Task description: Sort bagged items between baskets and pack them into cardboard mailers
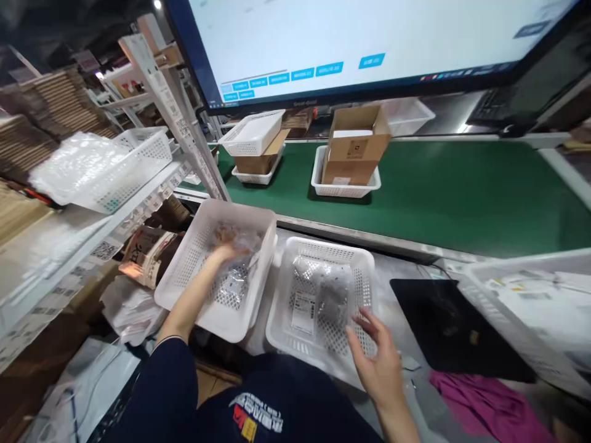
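Observation:
Two white perforated baskets stand side by side in front of me. My left hand (227, 247) reaches into the left basket (184, 280) and its fingers close on a clear plastic bag (235, 277) lying there. The right basket (364, 271) holds a clear bagged item with a white label (305, 311). My right hand (376, 357) hovers open over that basket's near right corner, fingers spread, holding nothing.
A green conveyor belt (438, 191) runs behind, carrying two baskets with cardboard boxes (353, 151). A big monitor (351, 43) hangs above. Shelves with a basket (133, 166) stand at left. A black mat (452, 326), a magenta cloth (484, 403) and a white bin (530, 307) lie at right.

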### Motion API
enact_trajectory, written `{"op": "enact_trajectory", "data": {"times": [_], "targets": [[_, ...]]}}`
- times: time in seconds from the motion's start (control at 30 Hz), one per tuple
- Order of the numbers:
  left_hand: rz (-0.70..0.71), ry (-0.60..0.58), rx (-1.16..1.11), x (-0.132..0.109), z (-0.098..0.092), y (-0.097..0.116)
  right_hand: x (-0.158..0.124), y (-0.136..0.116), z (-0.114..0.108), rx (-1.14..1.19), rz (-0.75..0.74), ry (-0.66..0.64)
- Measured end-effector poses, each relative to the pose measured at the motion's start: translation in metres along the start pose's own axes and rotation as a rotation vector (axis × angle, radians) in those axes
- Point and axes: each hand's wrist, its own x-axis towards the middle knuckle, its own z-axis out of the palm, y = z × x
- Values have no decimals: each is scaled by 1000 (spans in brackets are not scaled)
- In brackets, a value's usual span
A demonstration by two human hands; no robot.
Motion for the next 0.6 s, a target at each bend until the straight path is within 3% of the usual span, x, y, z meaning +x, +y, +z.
{"op": "enact_trajectory", "data": {"times": [0.1, 0.17, 0.27, 0.33, 0.4, 0.47, 0.53, 0.6], "targets": [[69, 7, 34, -7, 23, 21, -9, 7, -3, 13, 1, -37], [121, 25, 50, -20, 28, 35, -12, 9, -3, 23, 0, -21], [142, 64, 59, -37, 16, 41, -14, 10, -3, 31, 22, -5], [121, 185, -42, -46, -3, 31, -15, 12, -4, 40, 38, -37], [107, 358, -303, -57, -25, 16, -11, 12, -5, 65, 56, -87], [98, 467, -705, -72, -44, 2, -3, 7, -4, 110, 79, -136], [65, 438, -1128, -93, -53, -2, 10, -7, 1, 175, 96, -205], [29, 305, -1437, -119, -50, 8, 24, -30, 11, 275, 124, -306]]}}
